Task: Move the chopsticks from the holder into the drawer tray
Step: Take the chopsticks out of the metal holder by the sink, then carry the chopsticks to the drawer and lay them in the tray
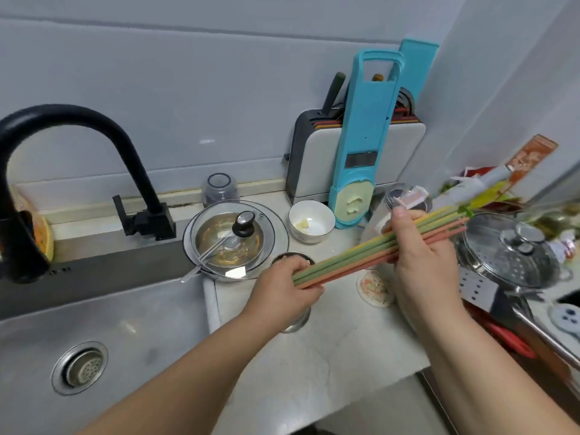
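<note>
A bundle of several coloured chopsticks, yellow, green and salmon pink, lies almost level above the counter, tilted up to the right. My left hand grips the bundle's lower left end. My right hand is wrapped around its middle, and the far tips stick out past it toward the right. A perforated steel holder stands at the right, just beyond my right hand. The drawer tray is not in view.
A steel sink with a black faucet fills the left. On the counter stand a lidded pan, a white bowl, a teal slicer, a knife block and a steel steamer lid. A steel cup sits under my left hand.
</note>
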